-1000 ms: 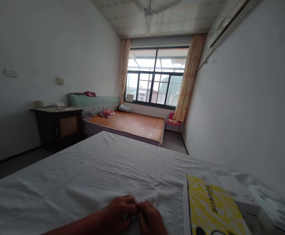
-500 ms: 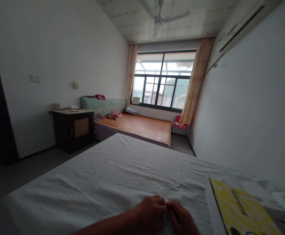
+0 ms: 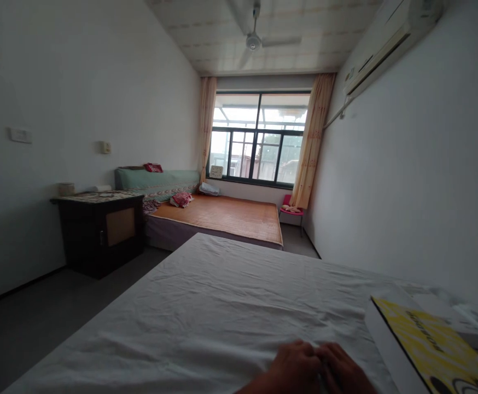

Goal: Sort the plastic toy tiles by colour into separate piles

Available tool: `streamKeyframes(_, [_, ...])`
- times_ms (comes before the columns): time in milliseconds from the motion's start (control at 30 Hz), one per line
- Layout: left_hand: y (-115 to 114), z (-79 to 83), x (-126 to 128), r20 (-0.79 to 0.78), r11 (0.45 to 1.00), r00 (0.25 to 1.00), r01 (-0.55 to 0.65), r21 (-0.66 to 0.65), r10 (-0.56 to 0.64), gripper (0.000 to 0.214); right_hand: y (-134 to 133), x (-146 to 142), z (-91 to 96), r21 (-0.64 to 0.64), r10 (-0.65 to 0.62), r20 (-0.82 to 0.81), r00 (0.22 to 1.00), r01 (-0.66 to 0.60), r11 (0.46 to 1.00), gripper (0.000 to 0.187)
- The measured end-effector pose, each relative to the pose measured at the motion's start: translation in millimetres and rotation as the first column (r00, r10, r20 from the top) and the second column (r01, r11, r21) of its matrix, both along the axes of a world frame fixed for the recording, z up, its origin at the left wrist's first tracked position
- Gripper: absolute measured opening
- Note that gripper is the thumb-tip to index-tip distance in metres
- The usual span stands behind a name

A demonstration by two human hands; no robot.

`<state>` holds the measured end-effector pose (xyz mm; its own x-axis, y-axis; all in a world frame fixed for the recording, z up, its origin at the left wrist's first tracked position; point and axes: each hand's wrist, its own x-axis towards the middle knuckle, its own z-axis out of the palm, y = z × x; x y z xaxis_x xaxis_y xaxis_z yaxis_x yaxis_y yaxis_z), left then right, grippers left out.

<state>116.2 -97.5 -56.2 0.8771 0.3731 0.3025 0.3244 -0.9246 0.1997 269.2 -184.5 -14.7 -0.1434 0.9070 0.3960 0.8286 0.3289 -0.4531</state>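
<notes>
At the bottom edge, my left hand (image 3: 295,364) and my right hand (image 3: 344,368) meet, side by side, over a table covered with a white cloth (image 3: 231,295). Both have their fingers curled in and closed. A pale sliver shows between them, too dim to tell whether it is a held thing or the cloth behind. Just right of my right hand lies a white box with a yellow patterned top (image 3: 431,339) and dark lettering.
Behind the yellow box are white boxes (image 3: 456,317) along the right wall. Beyond the table stands a bed with a brown mat (image 3: 222,216). A dark cabinet (image 3: 83,235) is at left, a pink chair (image 3: 286,205) below the window (image 3: 259,137).
The view has turned, so the room appears shifted left. My hands now show lower and farther right in the picture, still together and closed.
</notes>
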Motion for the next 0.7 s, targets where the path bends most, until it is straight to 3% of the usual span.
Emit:
streamKeyframes(367, [-12.6,36.9,-16.6,0.082,0.987,0.996,-0.03,-0.157,0.044,0.029,-2.8,3.2,-9.6,0.032,-0.034,0.024,0.999,0.033,0.999,0.019])
streamKeyframes(533, [-21.3,45.9,-17.9,0.099,0.994,0.994,-0.035,-0.102,0.045,0.027,-1.1,9.0,-9.9,0.03,0.008,-0.075,0.997,-0.006,1.0,0.021])
streamKeyframes(700, [-35.1,60.4,-18.8,0.021,0.996,0.997,-0.072,0.044,0.071,0.025,2.3,19.9,-11.4,0.012,0.025,-0.221,0.975,-0.023,1.0,0.022])
